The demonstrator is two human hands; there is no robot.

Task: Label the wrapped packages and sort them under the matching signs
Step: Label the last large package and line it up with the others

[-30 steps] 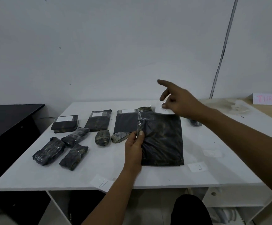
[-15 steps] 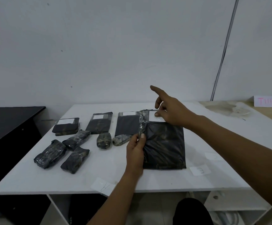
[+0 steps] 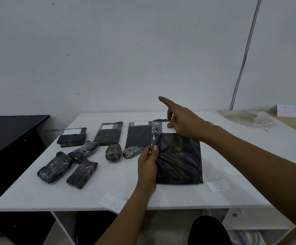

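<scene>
2 hands work on 1 large black wrapped package (image 3: 179,160), which lies flat on the white table (image 3: 37,193) with its long axis running from the near edge toward the wall. Left hand (image 3: 148,163): its thumb and fingers pinch the package's left edge beside the taped seam, holding it steady. Right hand (image 3: 182,121): it comes in from the right over the package's far end, where a white label (image 3: 167,129) sits at the top; the thumb and curled fingers press on the label's right part, while the index finger stands out straight toward the wall and touches nothing. The label thus lies directly beneath the right hand's fingers, and the right hand is the nearer of the 2 to it. Whether the label is fully stuck down cannot be told. To the left, 3 flat packages (image 3: 108,133) already bear white labels along their far ends, and 5 smaller wrapped bundles (image 3: 54,167) lie nearer with no label visible. Paper signs are taped along the near edge: 1 marked "H" (image 3: 114,203) to the left of the left forearm, 1 marked "E" (image 3: 218,186) just right of the package's near corner. Judged from this layout, the labelling step on this package is nearly complete, and sorting would follow along the near edge.
</scene>
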